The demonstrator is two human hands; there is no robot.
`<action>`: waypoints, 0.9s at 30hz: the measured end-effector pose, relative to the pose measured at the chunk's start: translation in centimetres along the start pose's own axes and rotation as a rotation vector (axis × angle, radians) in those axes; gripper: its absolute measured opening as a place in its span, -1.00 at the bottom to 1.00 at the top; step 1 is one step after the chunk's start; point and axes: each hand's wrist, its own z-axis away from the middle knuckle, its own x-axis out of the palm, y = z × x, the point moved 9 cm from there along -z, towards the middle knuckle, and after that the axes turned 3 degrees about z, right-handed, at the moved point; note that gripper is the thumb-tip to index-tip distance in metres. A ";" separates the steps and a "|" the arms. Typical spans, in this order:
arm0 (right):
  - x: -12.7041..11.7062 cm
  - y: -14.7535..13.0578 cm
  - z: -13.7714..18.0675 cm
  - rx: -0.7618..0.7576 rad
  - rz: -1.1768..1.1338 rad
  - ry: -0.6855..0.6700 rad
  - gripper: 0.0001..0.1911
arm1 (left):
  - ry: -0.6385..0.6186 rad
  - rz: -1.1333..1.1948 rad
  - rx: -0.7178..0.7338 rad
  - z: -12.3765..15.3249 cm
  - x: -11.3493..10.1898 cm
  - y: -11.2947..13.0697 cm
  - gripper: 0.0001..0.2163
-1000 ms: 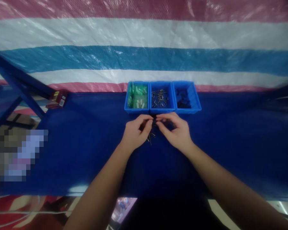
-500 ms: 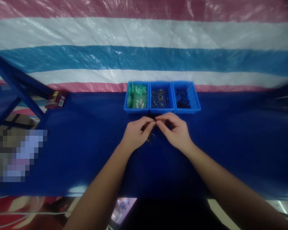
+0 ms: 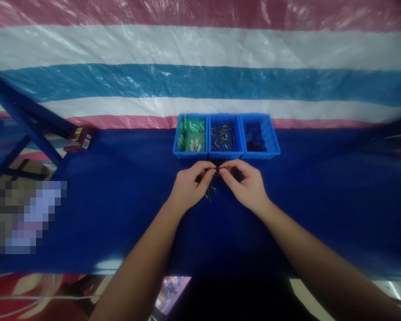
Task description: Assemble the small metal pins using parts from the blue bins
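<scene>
My left hand (image 3: pixel 193 183) and my right hand (image 3: pixel 245 183) meet fingertip to fingertip just in front of three blue bins. Both are closed in a pinch; whatever sits between the fingertips is too small and dark to name. Under and between the hands lie several thin brass-coloured pins (image 3: pixel 211 192) on the blue table. The left bin (image 3: pixel 191 155) holds clear and whitish small pieces on green plastic. More thin metal pins (image 3: pixel 223 136) fill the middle bin. Dark blue small parts (image 3: pixel 254 137) lie in the right bin.
A dark red box (image 3: pixel 79 139) stands at the table's back left, beside a blue metal frame (image 3: pixel 30 109). Behind the bins hangs a striped plastic sheet (image 3: pixel 200 80). The blue table (image 3: pixel 120 200) extends to both sides. A white cable (image 3: pixel 43 298) runs below its front edge.
The fingertips of my right hand have shifted slightly right, leaving a small dark gap to the left fingertips. My left hand stays almost where it was.
</scene>
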 end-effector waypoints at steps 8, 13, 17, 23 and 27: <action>0.3 -0.6 0.1 -0.043 -0.020 -0.019 -0.90 | -0.067 -0.026 -0.042 0.0 0.4 -0.1 -0.87; 0.1 -0.3 0.1 -0.025 0.003 -0.013 -0.92 | -0.045 0.015 -0.026 0.0 0.4 -0.1 -0.85; 0.2 -0.2 0.1 -0.023 -0.002 -0.014 -0.90 | -0.039 0.013 -0.020 0.1 0.4 -0.3 -0.89; 0.3 -0.7 0.2 -0.076 0.054 -0.031 -0.91 | -0.075 -0.019 -0.068 0.1 0.6 -0.5 -0.87; 0.1 -0.9 0.1 -0.069 0.114 -0.023 -0.90 | -0.052 0.028 -0.048 0.0 0.4 -0.1 -0.84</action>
